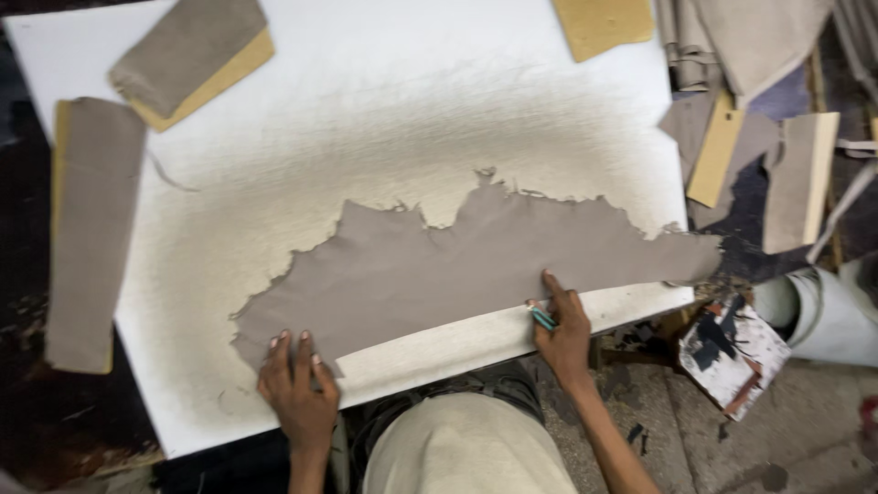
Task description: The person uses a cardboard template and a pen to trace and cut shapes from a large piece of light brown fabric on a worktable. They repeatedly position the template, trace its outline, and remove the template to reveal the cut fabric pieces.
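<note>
While both hands pin it — leather piece [457, 261] lies left-right.

A white board [366, 110] carries a ragged grey leather piece [476, 261] and cardboard-backed cutouts [187, 59].

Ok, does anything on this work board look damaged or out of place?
The grey piece of material has a ragged, torn-looking upper edge, while its lower edge is a clean curve. Its right end hangs past the white board. The left hand presses its left end; the right hand holds a teal pencil at the lower edge.
</note>
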